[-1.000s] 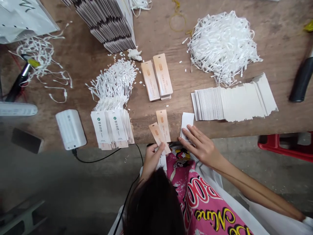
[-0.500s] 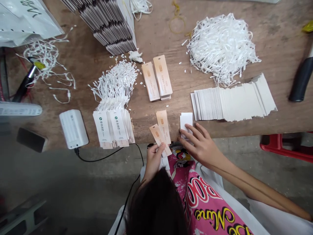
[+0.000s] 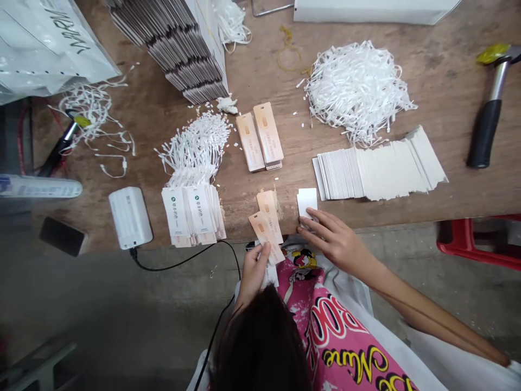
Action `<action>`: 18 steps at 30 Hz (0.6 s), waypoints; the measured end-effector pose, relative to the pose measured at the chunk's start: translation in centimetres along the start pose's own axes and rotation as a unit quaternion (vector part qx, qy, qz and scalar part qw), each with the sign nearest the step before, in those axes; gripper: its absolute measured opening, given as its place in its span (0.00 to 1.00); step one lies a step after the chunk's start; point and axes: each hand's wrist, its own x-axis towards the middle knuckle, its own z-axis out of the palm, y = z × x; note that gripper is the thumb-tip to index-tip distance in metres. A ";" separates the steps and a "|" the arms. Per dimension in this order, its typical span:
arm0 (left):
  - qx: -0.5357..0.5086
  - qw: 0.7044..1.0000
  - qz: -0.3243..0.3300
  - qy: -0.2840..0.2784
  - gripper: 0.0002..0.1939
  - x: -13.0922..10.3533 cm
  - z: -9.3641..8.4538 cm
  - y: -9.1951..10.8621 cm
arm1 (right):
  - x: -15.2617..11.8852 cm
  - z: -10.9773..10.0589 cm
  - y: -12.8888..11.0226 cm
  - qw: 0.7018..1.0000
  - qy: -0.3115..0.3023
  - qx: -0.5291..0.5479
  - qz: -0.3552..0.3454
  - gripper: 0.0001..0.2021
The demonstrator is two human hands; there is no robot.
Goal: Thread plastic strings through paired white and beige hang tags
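Note:
Between thumb and fingers, my left hand [image 3: 253, 271] holds an orange tag [image 3: 266, 236] at the table's front edge. Beneath it and partly covered lies another orange tag [image 3: 267, 202]. My right hand [image 3: 331, 236] rests with spread fingers on small white cards [image 3: 307, 197] near the edge. Two piles of orange tags [image 3: 268, 133] lie side by side farther back. White tags with green logos [image 3: 199, 209], their white strings [image 3: 195, 149] fanned out behind, are at the left. A long row of pale cards [image 3: 386, 168] leans beyond my right hand.
A heap of white strings [image 3: 358, 89] lies at the back right, with a hammer [image 3: 486, 125] farther right. A tall card stack [image 3: 183, 54] stands at the back left. A white device [image 3: 130, 217] with a black cable and a dark phone [image 3: 63, 235] sit left.
The view has shifted, showing more of the table's back. My left hand still holds the orange tag, and my right hand stays on the white cards.

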 end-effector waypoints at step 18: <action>0.145 0.980 -0.045 -0.127 0.31 -0.1 -1.2 1.6 | 13.1 -8.0 13.9 0.980 0.005 -0.175 0.094 0.17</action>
